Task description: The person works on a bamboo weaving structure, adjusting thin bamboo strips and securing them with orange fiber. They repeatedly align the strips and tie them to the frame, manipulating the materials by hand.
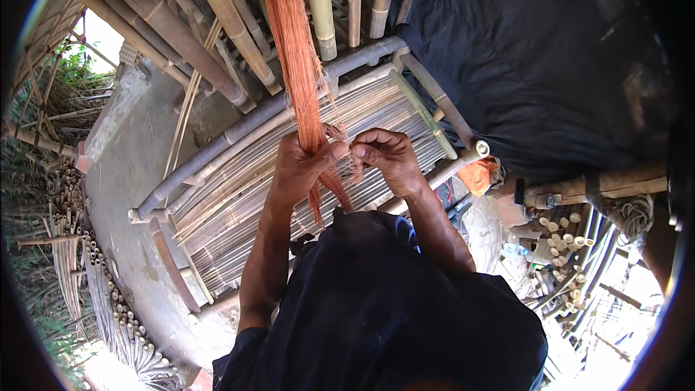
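Note:
A long hank of orange-brown fibre strands (295, 43) comes down from the top of the view, its loose ends hanging below my hands. My left hand (308, 163) is closed around the hank near its lower end. Close beside it, my right hand (387, 159) is closed in a pinch on thin, tangled strands (340, 130) drawn out from the hank's right side. The fingertips of both hands almost meet. Whether the pinched strands are knotted is too fine to make out.
Below my hands stands a bamboo bench (239, 203) with a slatted seat and a pole frame. Several bamboo poles (210, 0) lean beyond it. A black cloth (521, 65) hangs at the right. Stacked bamboo (565, 246) lies at the right, and more bamboo (108, 304) at the left.

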Available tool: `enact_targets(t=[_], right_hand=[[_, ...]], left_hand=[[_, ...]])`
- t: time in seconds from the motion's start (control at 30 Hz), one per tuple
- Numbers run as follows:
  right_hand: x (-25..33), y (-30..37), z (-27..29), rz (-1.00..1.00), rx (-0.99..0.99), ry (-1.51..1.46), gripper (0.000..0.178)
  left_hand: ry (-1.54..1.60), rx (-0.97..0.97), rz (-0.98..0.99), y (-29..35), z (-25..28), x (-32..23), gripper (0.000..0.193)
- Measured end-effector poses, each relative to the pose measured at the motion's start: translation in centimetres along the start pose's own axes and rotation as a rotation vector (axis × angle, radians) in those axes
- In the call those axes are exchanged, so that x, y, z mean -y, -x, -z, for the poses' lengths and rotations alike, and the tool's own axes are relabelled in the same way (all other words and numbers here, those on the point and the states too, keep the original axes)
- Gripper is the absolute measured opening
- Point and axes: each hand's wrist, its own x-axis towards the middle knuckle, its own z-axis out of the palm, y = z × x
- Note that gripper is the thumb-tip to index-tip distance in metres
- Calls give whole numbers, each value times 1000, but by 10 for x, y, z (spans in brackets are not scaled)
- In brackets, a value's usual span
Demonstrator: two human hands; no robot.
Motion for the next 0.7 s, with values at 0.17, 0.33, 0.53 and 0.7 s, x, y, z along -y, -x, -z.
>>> enact_targets(t=[0.17, 0.33, 0.53, 0.7], right_hand=[[6, 1, 2, -61, 88, 95, 17], [2, 4, 18, -155, 110, 125, 20], [-17, -1, 7, -111, 120, 265, 20], [-22, -4, 10, -140, 123, 149, 16]], left_hand=[[-7, -104, -8, -2, 7, 14, 17], [27, -153, -63, -6, 5, 15, 21], [-63, -93, 15, -10, 3, 16, 16], [-112, -113, -26, -14, 4, 22, 20]])
